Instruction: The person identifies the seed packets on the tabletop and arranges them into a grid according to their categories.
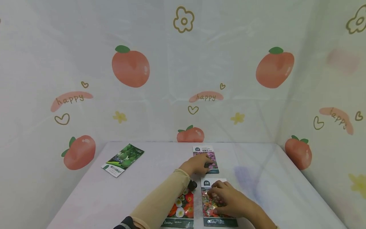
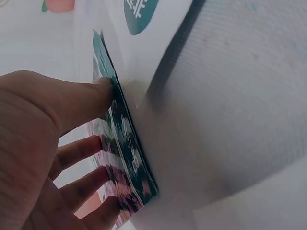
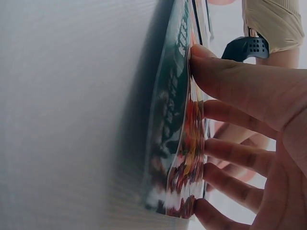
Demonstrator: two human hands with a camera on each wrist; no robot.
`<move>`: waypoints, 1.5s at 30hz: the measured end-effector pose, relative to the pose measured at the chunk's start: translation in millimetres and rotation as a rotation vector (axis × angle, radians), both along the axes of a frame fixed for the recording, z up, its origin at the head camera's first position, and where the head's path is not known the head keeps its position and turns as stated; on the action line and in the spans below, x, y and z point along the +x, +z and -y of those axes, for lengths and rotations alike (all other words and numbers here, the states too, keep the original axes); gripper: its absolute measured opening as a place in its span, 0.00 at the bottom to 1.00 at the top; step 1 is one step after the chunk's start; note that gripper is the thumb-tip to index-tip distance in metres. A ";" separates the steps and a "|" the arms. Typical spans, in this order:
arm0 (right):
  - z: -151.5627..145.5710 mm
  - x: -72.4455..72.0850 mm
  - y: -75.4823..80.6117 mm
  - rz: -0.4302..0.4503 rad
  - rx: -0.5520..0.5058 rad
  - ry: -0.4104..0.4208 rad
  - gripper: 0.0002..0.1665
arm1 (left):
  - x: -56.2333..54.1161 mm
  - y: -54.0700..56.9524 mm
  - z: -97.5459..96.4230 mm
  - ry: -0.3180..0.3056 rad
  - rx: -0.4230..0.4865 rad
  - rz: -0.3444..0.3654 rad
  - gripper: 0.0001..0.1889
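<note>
My left hand [image 1: 198, 164] rests on a seed packet with pink-purple flowers [image 1: 214, 166] toward the back of the table. In the left wrist view its thumb and spread fingertips touch the packet's printed face near the dark green band. Nearer to me, my right hand [image 1: 230, 198] lies over a seed packet with small red flowers [image 1: 208, 203]. The right wrist view has the thumb and fingertips [image 3: 211, 112] spread on that packet's front, its green lower edge [image 3: 165, 115] standing slightly off the table. Both packets lie face up, one behind the other.
Under my left forearm, a packet with red and white poppies [image 1: 183, 211] is partly covered. A packet showing green round fruit [image 1: 124, 160] lies slanted at the back left of the white table [image 1: 114, 197]. A printed curtain [image 1: 160, 121] surrounds the table's back and sides.
</note>
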State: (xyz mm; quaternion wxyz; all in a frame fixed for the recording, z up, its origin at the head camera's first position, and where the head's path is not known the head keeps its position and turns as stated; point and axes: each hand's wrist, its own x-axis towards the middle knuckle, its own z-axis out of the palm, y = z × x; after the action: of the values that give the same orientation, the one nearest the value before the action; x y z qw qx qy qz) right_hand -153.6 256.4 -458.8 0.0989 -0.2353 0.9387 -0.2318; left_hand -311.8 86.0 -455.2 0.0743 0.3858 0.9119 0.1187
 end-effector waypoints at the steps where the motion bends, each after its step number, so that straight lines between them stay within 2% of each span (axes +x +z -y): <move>1: 0.1 0.0 -0.2 0.002 0.001 -0.002 0.30 | 0.4 0.0 -0.4 -0.001 0.000 -0.002 0.23; 11: 1.6 1.3 0.3 0.010 0.002 -0.015 0.31 | 1.4 1.8 -2.5 -0.007 0.008 0.002 0.23; 26: 2.5 2.3 2.1 0.011 0.008 -0.018 0.30 | -1.2 -2.4 -11.3 -0.026 0.010 -0.018 0.23; 35: 3.1 2.2 2.3 0.008 0.013 -0.024 0.31 | -4.7 -7.2 -10.7 -0.015 0.089 0.014 0.21; 45: 2.5 1.3 0.3 0.015 0.026 -0.037 0.31 | -5.5 -14.1 -8.4 -0.053 0.209 0.021 0.14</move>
State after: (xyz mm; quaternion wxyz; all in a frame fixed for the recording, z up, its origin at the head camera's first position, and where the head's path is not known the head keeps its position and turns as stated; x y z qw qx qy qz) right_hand -152.4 253.9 -458.5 0.1047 -0.2149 0.9450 -0.2231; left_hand -317.3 94.4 -469.3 0.0462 0.4140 0.8833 0.2151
